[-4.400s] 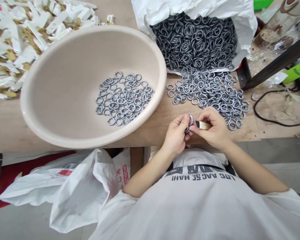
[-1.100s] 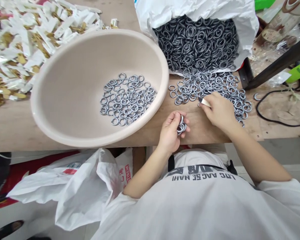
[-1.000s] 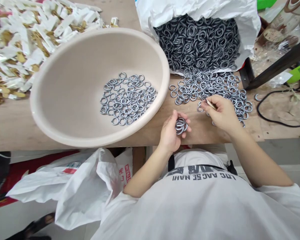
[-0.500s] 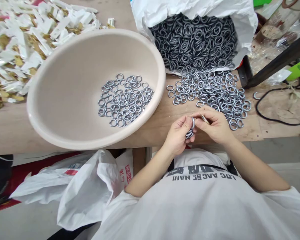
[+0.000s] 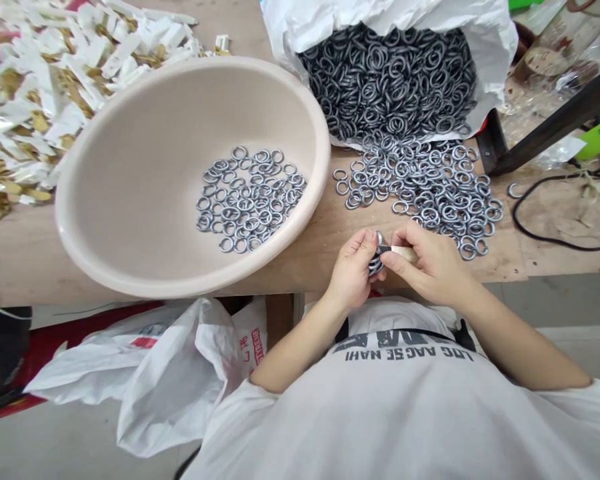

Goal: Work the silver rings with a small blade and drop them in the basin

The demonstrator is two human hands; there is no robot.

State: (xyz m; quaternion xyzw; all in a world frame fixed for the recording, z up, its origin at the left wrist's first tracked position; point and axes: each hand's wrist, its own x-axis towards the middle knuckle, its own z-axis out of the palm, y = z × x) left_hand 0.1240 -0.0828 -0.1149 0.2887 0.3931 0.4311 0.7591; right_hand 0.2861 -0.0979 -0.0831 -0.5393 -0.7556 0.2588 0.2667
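Several grey rings [image 5: 375,265] are gripped in my left hand [image 5: 353,267], its thumb pressing on the upper one. My right hand [image 5: 430,263] is closed round the pale handle of a small knife [image 5: 405,253], whose short dark blade points left and meets the rings between both hands. Just beyond my right hand lies a loose heap of grey rings [image 5: 430,180] on the wooden table. To the left stands a large beige basin [image 5: 130,167], with a cluster of similar rings [image 5: 255,203] in its lower right part.
A white sack [image 5: 495,60] full of darker rings lies open behind the heap. White and tan plastic pieces [image 5: 70,80] are piled at the far left. A black metal bar [image 5: 555,127] and black cord [image 5: 545,233] are on the right. White plastic bags [image 5: 170,380] hang below the table edge.
My right hand has turned, so the knife now points left with its blade against the rings. My left hand has stayed nearly in place, still holding the rings.
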